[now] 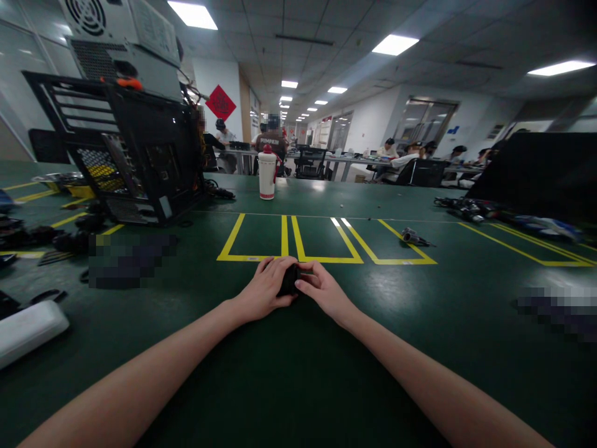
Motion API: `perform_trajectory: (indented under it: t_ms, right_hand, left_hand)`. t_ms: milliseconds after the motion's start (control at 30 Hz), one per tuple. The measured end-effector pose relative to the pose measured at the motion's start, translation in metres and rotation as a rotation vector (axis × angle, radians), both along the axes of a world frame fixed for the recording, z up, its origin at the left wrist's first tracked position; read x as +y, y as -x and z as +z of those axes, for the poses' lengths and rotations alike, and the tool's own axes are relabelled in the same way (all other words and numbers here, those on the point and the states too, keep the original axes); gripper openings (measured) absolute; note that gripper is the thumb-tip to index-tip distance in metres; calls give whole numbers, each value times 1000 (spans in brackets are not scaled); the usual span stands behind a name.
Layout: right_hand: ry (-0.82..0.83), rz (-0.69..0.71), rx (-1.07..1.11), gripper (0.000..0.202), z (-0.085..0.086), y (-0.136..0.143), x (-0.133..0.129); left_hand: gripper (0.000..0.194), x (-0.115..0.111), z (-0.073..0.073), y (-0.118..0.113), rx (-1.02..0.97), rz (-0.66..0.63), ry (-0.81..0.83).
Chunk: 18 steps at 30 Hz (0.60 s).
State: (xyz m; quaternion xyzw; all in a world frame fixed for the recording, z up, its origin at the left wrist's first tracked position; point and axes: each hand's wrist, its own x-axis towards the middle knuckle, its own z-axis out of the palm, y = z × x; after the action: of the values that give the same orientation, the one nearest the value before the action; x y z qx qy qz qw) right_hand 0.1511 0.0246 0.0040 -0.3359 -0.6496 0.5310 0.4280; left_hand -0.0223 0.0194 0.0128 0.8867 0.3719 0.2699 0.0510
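Observation:
Just short of the yellow tape outlines, my two hands meet over a small black object point(289, 280); too little of it shows to tell its kind. My left hand point(267, 287) wraps around its left side, fingers over the top and thumb along the near edge. On the other side, my right hand point(321, 287) pinches its right end with thumb and fingers. Much of the object is covered by my fingers. A grey metal piece with a thin shaft point(413, 237) lies on the right-hand yellow outline, apart from both hands.
A black computer case point(140, 155) with a power supply point(121, 43) on top stands left. Behind the outlines is a white cup with a red lid point(267, 174). Cables point(461, 208) lie at the right, a white case point(30, 330) at the near left. People sit at far desks.

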Motion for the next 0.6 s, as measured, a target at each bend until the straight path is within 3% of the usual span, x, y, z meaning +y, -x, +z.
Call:
perform_trajectory:
  t_ms: [133,367,600]
  right_hand:
    - [11,43,36,29,0,0,-3]
    - [-43,-43,12,17,-2,3,-2]
    - [-40,-37,-59,28,-3,2,1]
  left_hand:
    - [62,-1,1,0,-4,1,-4]
    - [62,-1,3,-1,11,15,-4]
    - [60,-2,3,-1,16,10,10]
